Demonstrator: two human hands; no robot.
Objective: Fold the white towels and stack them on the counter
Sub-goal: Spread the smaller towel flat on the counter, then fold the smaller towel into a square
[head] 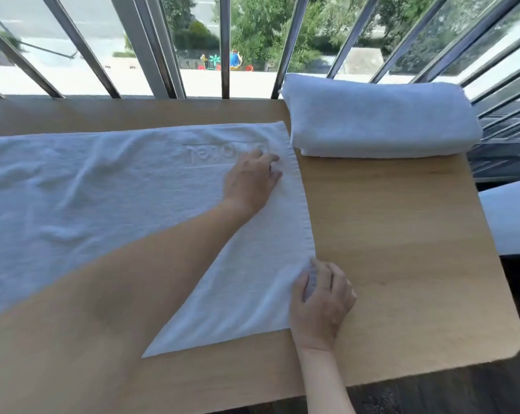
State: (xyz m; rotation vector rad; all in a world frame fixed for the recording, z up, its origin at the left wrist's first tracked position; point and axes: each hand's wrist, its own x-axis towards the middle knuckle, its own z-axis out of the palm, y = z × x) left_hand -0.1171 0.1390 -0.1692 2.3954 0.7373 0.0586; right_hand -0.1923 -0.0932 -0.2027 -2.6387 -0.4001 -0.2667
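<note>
risk: skewed fold likely if wrinkled towel [118,186] raised by one corner only | axis: spread lengthwise along counter [402,264], left-right; left end out of view; short hem toward stack [378,121] at far right corner | left grip [252,180]: flat, fingers relaxed on towel near far hem corner | right grip [321,300]: curled round near hem corner

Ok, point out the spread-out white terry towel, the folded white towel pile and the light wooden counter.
Spread-out white terry towel [103,189]: head view, wrinkled middle of the cloth.
Folded white towel pile [378,121]: head view, top face.
Light wooden counter [402,249]: head view, bare surface right of the towel.
</note>
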